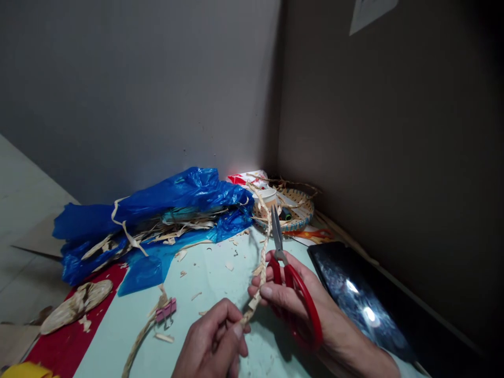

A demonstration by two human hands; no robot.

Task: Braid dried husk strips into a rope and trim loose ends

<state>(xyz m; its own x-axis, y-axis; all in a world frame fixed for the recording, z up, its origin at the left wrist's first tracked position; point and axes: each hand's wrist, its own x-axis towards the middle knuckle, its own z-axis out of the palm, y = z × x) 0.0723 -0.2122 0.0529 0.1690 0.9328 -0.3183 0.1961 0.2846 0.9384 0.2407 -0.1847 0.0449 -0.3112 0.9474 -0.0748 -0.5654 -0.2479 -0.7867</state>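
A braided straw cord [266, 247] rises from my fingers toward the basket at the back. Its lower end is pinched between the thumb and fingers of my left hand [216, 338]. My right hand [301, 294] carries red-handled scissors [305, 310], the handles lying across its palm and the blades pointing up and away, almost closed. The thumb and fingertips of that same hand also touch the braid partway along. Short strip ends stick out from the braid near the right thumb.
A blue plastic bag [177, 194] of dry straw lies at the back left. Behind the hands stand a woven basket [303, 218] and a paper cup [268, 197]. A dark tablet [354, 294] lies right. A pink binder clip [166, 311] grips another cord; a straw sole [79, 304] lies left.
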